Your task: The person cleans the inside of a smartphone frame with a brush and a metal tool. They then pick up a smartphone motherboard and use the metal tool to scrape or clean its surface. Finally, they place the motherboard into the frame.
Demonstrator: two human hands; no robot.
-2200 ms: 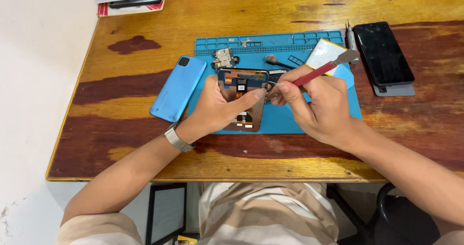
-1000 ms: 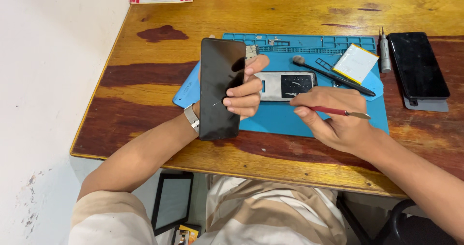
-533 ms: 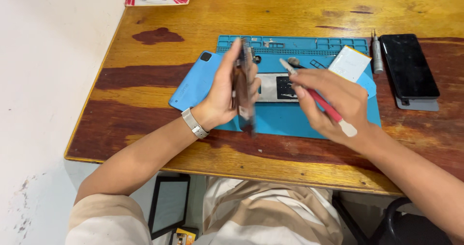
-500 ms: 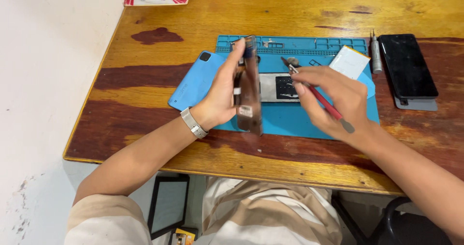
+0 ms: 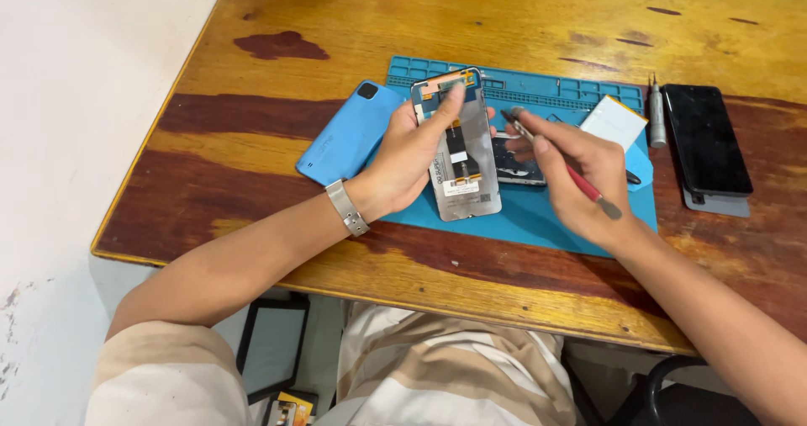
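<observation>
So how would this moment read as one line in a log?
left hand: holds screen panel, back side up | right hand: holds red tool, tip beside panel | under: blue mat | left of mat: blue cover

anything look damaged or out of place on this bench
Nothing spilled or broken. The wooden table has worn dark patches, the blue back cover lies half off the blue mat, and the left hand holds the screen panel tilted up.
</observation>
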